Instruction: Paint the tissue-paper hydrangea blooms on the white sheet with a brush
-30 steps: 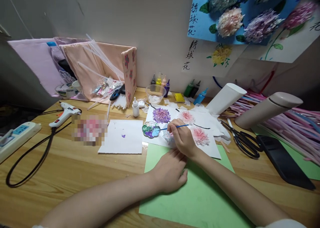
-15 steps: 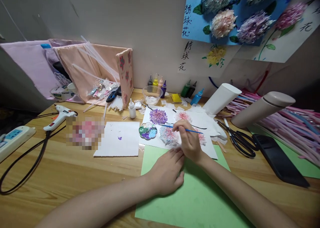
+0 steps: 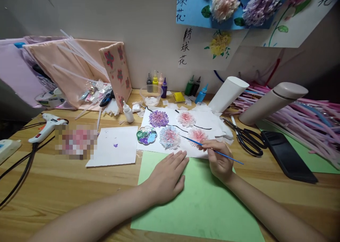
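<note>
The right hand [image 3: 220, 161] has its fingers closed on a blue paintbrush [image 3: 195, 142], right of the paint palette [image 3: 147, 135]. The brush seems light and stiff, with delicate bristles, best held by its handle. Before the palette, the left hand [image 3: 167, 178] lies flat, fingers extended.

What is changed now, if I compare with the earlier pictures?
The right hand has moved rightward, taking the paintbrush from the paint palette to just right of the blue-and-pink flower, now fully in view. Nothing was let go. The left hand stays flat on the green sheet.
</note>
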Motion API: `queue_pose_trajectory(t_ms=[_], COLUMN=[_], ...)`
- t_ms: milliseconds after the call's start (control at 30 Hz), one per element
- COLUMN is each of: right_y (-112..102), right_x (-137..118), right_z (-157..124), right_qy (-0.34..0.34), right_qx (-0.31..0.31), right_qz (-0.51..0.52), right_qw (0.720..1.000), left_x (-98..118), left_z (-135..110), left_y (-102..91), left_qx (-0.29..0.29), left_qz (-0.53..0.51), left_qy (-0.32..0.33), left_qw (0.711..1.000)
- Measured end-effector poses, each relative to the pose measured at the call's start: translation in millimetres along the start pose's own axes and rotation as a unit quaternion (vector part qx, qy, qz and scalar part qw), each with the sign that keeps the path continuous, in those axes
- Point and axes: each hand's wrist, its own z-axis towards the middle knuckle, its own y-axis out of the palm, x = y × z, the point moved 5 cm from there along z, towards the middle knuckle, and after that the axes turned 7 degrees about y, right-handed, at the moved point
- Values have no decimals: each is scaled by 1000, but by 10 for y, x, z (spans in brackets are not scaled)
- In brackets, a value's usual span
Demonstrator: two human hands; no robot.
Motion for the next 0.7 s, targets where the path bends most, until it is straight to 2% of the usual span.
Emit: queue_pose_trajectory(t_ms=[333, 567, 700], right_y=[53, 43, 62], right_x=[48, 12, 17], right_z=[10, 41, 42], right_qy=[50, 39, 38], right_qx=[-55, -44, -65], right_qz=[-1, -2, -22], right_qw=[997, 998, 997], left_x=[8, 4, 10], left_z=[32, 37, 38], left_y=[-25, -14, -22], left_qx=[-3, -4, -1], left_qz=[10, 16, 9], left_qy=[4, 3, 5], left_qw=[1000, 1000, 1000])
